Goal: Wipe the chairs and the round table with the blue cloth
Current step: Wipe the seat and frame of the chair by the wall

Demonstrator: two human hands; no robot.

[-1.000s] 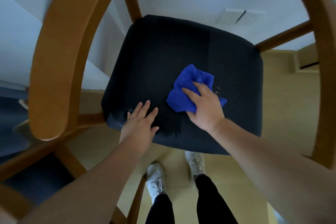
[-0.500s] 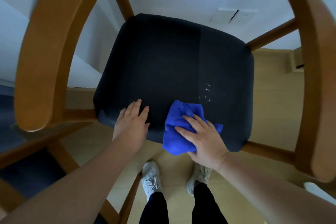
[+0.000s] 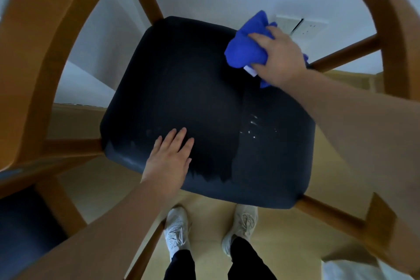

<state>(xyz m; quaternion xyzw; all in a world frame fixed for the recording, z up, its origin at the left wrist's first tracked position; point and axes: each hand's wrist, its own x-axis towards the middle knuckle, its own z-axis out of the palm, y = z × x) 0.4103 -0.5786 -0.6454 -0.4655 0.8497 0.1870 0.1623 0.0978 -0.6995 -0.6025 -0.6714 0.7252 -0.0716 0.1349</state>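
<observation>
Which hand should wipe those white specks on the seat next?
Probably the right hand: it grips the blue cloth on the right side of the seat, where the white specks lie. The left hand rests flat near the front edge, holding nothing.

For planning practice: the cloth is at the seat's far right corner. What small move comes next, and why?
Probably draw the right hand and blue cloth toward the near edge, over the pale specks on the seat, which look unwiped. The left hand lies flat on it.
</observation>
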